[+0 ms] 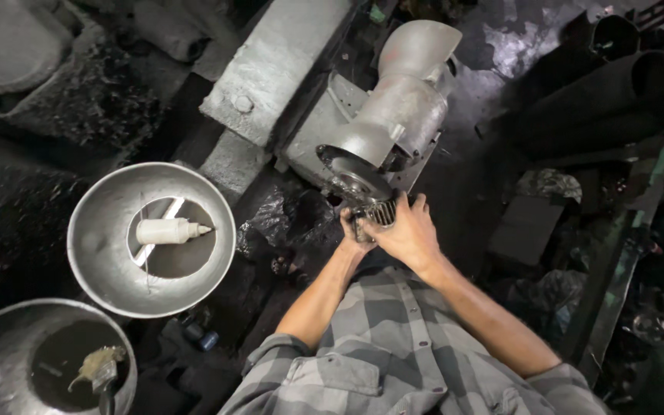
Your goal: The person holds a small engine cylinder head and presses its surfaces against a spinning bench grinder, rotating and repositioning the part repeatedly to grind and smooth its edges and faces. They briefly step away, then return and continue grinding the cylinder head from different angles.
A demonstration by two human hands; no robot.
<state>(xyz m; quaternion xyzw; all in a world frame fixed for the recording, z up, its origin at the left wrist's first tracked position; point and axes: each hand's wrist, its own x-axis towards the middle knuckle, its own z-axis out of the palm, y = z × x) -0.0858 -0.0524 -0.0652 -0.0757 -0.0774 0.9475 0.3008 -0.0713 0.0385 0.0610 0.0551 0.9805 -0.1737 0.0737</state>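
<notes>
A ribbed metal cylinder (378, 213) sits at the face plate (359, 183) of a grey machine head (397, 115), and both my hands grip it. My right hand (405, 230) wraps over it from the right and covers most of it. Beneath and to the left, my left hand (353, 234) clasps the same part, mostly hidden by the right one. My arms in checked grey sleeves reach up from the bottom of the view.
A metal bowl (101, 230) at the left holds a white squeeze bottle (169, 230). A second bowl (9, 338) at the bottom left holds dark liquid and a brush (100, 367). Dark pipes (601, 100) and scrap lie at the right; a grey machine bed (278, 61) runs above.
</notes>
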